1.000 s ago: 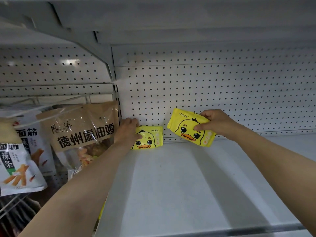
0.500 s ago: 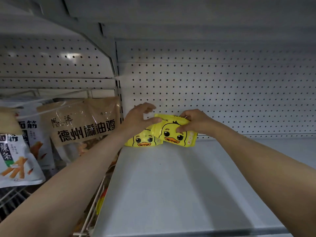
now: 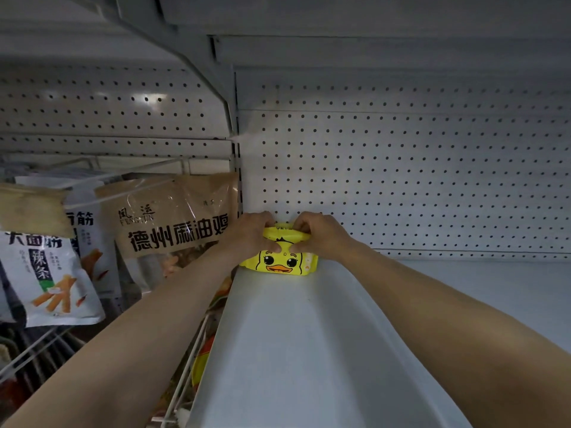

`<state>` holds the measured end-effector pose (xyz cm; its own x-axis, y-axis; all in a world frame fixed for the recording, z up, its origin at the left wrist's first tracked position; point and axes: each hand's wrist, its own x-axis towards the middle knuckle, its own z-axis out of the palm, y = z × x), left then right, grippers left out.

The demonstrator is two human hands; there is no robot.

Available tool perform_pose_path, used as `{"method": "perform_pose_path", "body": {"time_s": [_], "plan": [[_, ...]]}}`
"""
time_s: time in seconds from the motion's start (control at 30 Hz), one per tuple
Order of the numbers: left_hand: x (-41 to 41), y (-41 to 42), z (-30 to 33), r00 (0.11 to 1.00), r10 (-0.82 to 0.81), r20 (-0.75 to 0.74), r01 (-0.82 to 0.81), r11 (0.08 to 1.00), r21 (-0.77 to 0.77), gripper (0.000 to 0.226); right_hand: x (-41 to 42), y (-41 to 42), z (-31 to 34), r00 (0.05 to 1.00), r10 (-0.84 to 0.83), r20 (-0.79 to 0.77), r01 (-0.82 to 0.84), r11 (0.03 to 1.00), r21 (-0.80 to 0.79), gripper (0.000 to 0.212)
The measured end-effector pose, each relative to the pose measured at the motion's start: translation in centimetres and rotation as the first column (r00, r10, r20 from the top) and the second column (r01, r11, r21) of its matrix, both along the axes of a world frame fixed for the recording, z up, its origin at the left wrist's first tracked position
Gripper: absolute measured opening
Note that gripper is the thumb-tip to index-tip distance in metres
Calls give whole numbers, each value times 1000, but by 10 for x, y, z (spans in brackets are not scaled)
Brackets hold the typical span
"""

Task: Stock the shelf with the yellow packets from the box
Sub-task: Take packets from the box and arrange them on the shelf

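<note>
Head view: both hands (image 3: 285, 234) grip yellow packets (image 3: 279, 259) between them.

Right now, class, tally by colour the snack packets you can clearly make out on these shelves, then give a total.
Yellow packets: 2, a front one and one behind it, mostly hidden
Brown bag: 1
White bags: 2, one in front and one behind
Tan bag, cut off at the left edge: 1
Total: 6

Yellow duck-face packets (image 3: 279, 261) stand upright at the white shelf's (image 3: 309, 350) back-left corner, against the pegboard.
</note>
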<state>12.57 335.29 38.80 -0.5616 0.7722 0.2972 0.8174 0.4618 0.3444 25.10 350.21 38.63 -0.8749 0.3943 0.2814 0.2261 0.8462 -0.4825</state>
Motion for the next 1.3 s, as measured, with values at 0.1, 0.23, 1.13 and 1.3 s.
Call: {"method": "perform_pose_path", "body": {"time_s": [0.1, 0.23, 1.13, 1.3], "plan": [[-4, 1, -7, 999, 46, -6, -46, 999, -10, 58, 0, 3, -1, 997, -9, 71, 1, 994, 110, 61], [-4, 8, -9, 995, 38, -90, -39, 999, -5, 61, 2, 7, -2, 994, -54, 91, 35, 981, 192, 61], [176, -86, 47, 884, 381, -270, -387, 921, 31, 70, 131, -41, 67, 991, 126, -47, -94, 896, 435, 59], [243, -128, 50, 837, 468, -283, -455, 883, 114, 57, 185, -71, 73, 964, 261, -57, -205, 860, 468, 58]]}}
